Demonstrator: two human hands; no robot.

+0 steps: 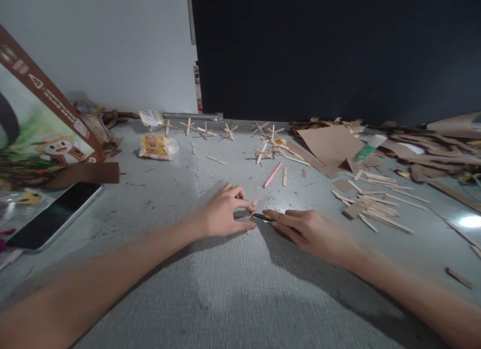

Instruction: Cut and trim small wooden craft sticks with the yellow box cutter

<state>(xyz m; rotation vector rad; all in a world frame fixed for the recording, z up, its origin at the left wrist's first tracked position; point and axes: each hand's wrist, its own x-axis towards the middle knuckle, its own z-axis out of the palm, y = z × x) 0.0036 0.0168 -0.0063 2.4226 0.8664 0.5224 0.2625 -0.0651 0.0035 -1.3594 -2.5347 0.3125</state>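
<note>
Near the middle of the grey table (225,299), my left hand (229,211) holds a small wooden stick piece (254,204) between thumb and fingers. My right hand (300,226) is closed around a dark, thin tool with a yellow part (263,217). The tool's tip meets the stick piece between the two hands; the exact contact is too small to tell. Beyond the hands lie a pink pencil-like stick (272,175) and a short wooden stick (285,176). Several crossed-stick shapes (206,130) stand or lie along the back of the table.
A phone (56,216) lies at the left beside a large printed box (45,103). A yellow packet (158,147) sits at the back left. Loose wooden sticks (376,209), brown cardboard (330,143) and a green-and-white tube (370,148) are at the right.
</note>
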